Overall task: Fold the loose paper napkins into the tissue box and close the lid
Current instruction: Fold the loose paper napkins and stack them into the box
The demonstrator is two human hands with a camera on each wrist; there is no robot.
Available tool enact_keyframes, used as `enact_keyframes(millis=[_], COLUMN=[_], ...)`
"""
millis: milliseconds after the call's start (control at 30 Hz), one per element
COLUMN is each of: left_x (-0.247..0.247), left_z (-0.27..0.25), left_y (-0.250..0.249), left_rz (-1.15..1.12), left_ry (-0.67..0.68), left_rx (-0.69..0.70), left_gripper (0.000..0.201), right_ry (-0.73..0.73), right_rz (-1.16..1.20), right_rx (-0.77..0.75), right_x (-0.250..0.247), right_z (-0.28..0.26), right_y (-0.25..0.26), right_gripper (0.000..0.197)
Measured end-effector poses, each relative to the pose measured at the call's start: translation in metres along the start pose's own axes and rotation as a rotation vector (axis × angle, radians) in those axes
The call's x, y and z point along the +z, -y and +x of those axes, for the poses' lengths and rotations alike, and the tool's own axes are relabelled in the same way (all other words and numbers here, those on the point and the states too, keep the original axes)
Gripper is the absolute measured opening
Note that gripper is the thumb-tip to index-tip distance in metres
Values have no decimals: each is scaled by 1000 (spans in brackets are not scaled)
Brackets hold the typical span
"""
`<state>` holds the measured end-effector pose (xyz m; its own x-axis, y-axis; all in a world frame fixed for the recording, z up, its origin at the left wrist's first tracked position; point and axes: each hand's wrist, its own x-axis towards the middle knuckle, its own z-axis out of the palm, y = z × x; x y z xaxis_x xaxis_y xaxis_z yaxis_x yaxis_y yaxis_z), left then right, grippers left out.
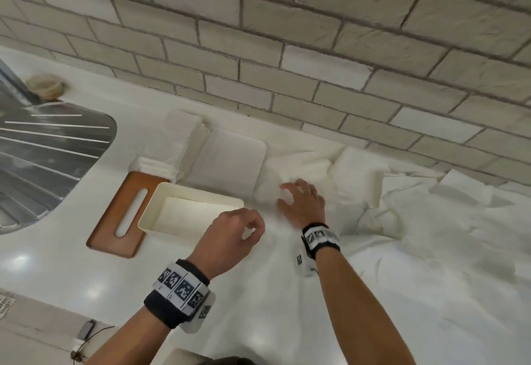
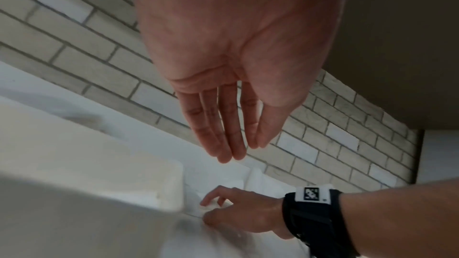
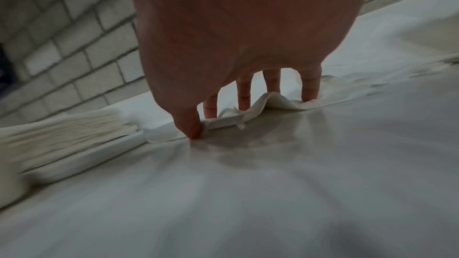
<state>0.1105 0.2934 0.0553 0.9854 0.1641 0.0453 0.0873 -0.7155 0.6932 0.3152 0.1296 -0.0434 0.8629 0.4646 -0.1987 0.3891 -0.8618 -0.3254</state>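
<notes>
The white tissue box (image 1: 148, 215) stands open and empty on the counter. Its wooden lid (image 1: 115, 221) with a slot lies flat at the box's left side. A stack of folded napkins (image 1: 178, 146) sits behind the box, also seen as the stack of folded napkins (image 3: 62, 132). Loose napkins (image 1: 388, 200) cover the counter to the right. My right hand (image 1: 287, 195) has its fingers spread on one napkin (image 3: 280, 103) and pinches its bunched edge between thumb and fingertips (image 3: 191, 130). My left hand (image 1: 253, 229) hovers beside the box, its fingers (image 2: 223, 144) relaxed and holding nothing.
A white flat slab (image 1: 230, 157) lies between the stack and the loose napkins. A steel sink drainer (image 1: 43, 149) is at the left, with a small round object (image 1: 46, 85) behind it. The brick wall (image 1: 287, 48) runs along the back of the counter.
</notes>
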Motion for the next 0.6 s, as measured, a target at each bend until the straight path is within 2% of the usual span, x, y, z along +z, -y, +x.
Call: enact_keyframes(millis=[67,133,267,400,500,600], left_x=[24,50,99,131,143,149], left_z=[4,8,15,36,63,84], left_y=[-8,-11,-1,6,-1,-2], left_rz=[19,56,195,309,307,304], left_ry=[5,5,9,31,7,-9], left_rx=[3,18,11,-133,-321,-465], left_gripper=[4,12,46,78,81,82], right_ry=[10,10,67,115,-42,-379], right_rz=[-7,-58,-53,8,262,470], right_rx=[-75,-170,-236,-258,-168,-11], right_x=[9,15,18,14,3,-18], right_z=[-35,-77,-151,-187,-190,-180], right_y=[-10,-22,-51,-73,-78,-72], right_gripper=[53,54,55,48,28,13])
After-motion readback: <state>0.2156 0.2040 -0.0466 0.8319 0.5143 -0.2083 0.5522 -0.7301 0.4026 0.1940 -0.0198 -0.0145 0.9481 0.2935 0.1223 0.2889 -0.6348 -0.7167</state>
